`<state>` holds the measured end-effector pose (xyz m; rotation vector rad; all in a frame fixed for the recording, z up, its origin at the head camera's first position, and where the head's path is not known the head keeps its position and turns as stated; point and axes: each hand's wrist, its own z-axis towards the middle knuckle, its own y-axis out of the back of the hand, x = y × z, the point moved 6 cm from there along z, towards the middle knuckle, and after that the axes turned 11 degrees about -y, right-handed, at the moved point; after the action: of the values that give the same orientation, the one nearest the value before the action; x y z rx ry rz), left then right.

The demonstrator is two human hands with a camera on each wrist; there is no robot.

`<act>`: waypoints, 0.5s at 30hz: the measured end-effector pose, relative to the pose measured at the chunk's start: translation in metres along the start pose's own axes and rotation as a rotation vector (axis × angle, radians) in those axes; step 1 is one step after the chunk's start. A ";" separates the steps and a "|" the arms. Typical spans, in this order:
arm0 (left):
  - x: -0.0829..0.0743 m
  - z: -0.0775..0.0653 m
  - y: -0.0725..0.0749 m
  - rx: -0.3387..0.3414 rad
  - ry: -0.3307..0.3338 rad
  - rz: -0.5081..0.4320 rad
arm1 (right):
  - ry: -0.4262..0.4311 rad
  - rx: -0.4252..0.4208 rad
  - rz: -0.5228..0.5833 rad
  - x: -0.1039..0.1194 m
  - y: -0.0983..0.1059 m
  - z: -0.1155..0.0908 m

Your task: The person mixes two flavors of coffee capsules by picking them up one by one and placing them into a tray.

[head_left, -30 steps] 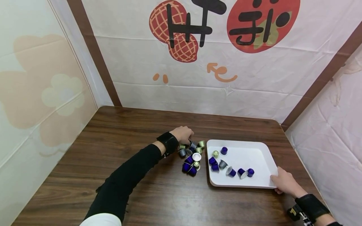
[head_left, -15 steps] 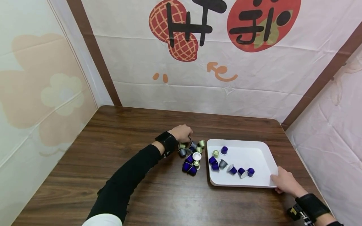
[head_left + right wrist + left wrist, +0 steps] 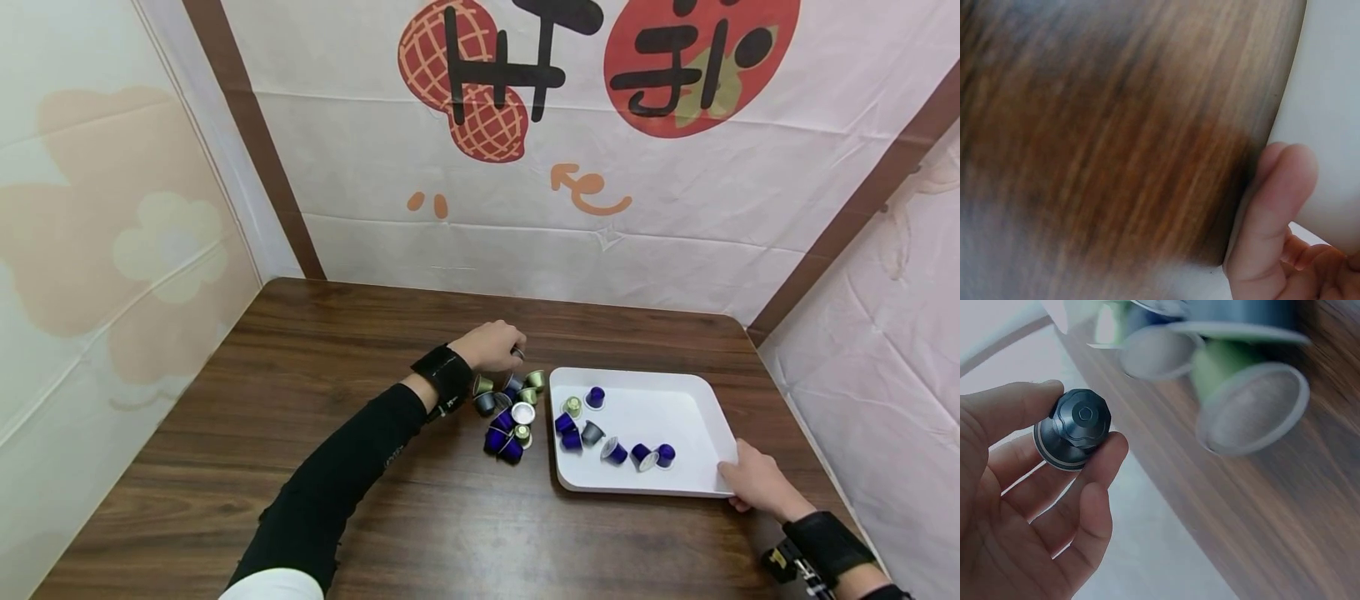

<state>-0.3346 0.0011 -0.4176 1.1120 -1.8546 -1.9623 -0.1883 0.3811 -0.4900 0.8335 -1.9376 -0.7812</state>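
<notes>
Between thumb and fingers of my left hand (image 3: 491,346) is a dark grey coffee capsule (image 3: 1085,419), clearly seen in the left wrist view. That hand is raised just behind a pile of loose capsules, among them a green capsule (image 3: 483,385), a blue capsule (image 3: 512,452) and one with its white lid (image 3: 522,413) facing up. My right hand (image 3: 759,481) grips the near right corner of a white tray (image 3: 686,412). Several capsules lie in the tray's left and front part, including a grey capsule (image 3: 592,433) and a blue capsule (image 3: 595,397).
Everything rests on a brown wooden table (image 3: 375,333). The pile sits close to the tray's left rim. Behind the table hangs a printed white cloth (image 3: 337,167), with more cloth at both sides.
My left hand has lifted away from the pile and shifted slightly right and back, with the dark grey capsule in its fingers. My right hand has stayed on the tray's corner.
</notes>
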 end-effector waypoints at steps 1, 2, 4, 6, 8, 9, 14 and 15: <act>-0.004 0.001 0.000 0.000 -0.014 0.004 | -0.001 0.001 -0.001 0.000 0.000 0.000; -0.008 0.003 0.000 0.000 -0.028 0.009 | -0.002 0.002 0.000 0.000 0.000 0.000; -0.018 0.005 0.001 0.001 -0.059 0.013 | -0.004 0.003 -0.001 -0.001 0.000 0.000; -0.029 0.008 0.001 0.006 -0.084 0.022 | -0.004 0.003 -0.001 -0.001 0.000 0.000; -0.039 0.011 0.001 0.013 -0.105 0.034 | -0.002 0.003 0.000 0.000 0.000 -0.001; -0.044 0.012 0.001 0.017 -0.113 0.035 | -0.002 0.002 0.001 0.000 0.000 -0.001; -0.070 0.022 -0.001 0.032 -0.159 0.056 | -0.002 -0.001 0.001 0.000 0.000 0.000; -0.075 0.024 -0.002 0.034 -0.174 0.064 | -0.002 -0.002 0.001 0.000 0.000 0.000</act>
<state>-0.2974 0.0663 -0.3938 0.9038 -1.9902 -2.0564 -0.1880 0.3812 -0.4901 0.8307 -1.9389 -0.7829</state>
